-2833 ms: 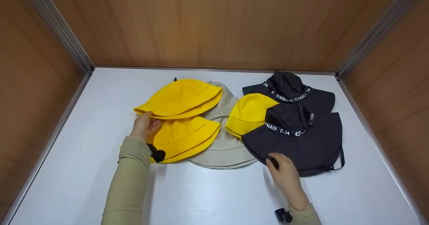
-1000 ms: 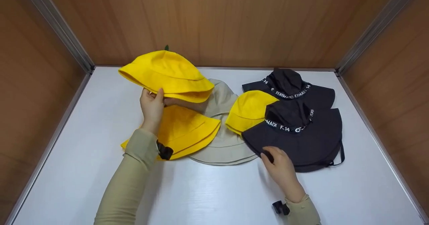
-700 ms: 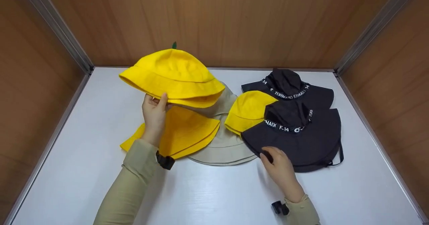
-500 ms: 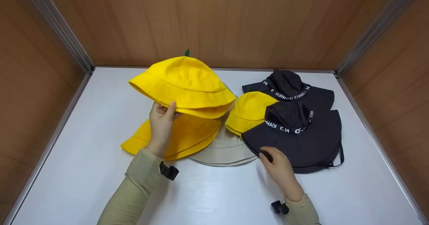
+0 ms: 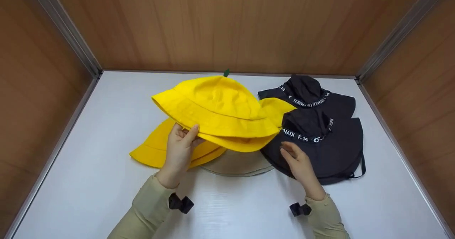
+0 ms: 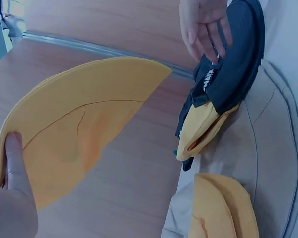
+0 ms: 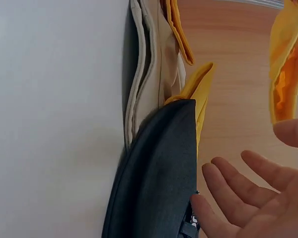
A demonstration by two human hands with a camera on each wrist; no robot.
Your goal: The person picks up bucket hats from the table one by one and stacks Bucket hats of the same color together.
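My left hand [image 5: 180,152] pinches the brim of a yellow bucket hat [image 5: 220,105], thumb on the near side, holding it raised over the other hats. A green leaf-like tip tops its crown. My right hand [image 5: 300,164] hovers above the front black hat [image 5: 327,160], fingers spread and relaxed, holding nothing. In the right wrist view its thumb is close to the raised brim; whether they touch, I cannot tell. Another yellow hat [image 5: 151,146] lies at the left over a beige hat [image 5: 241,162]. A third yellow hat [image 5: 279,108] lies partly beneath the front black hat.
A second black hat [image 5: 337,105] with white lettering on its band lies at the back right. Everything rests on a white table [image 5: 227,210] enclosed by wood-look panels [image 5: 227,25]. The front black hat has a cord [image 5: 362,166] at its right side.
My left hand has lifted the yellow hat off the left pile, then carried it right and down, partly covering the beige and third yellow hats. My right hand has risen slightly off the black brim.
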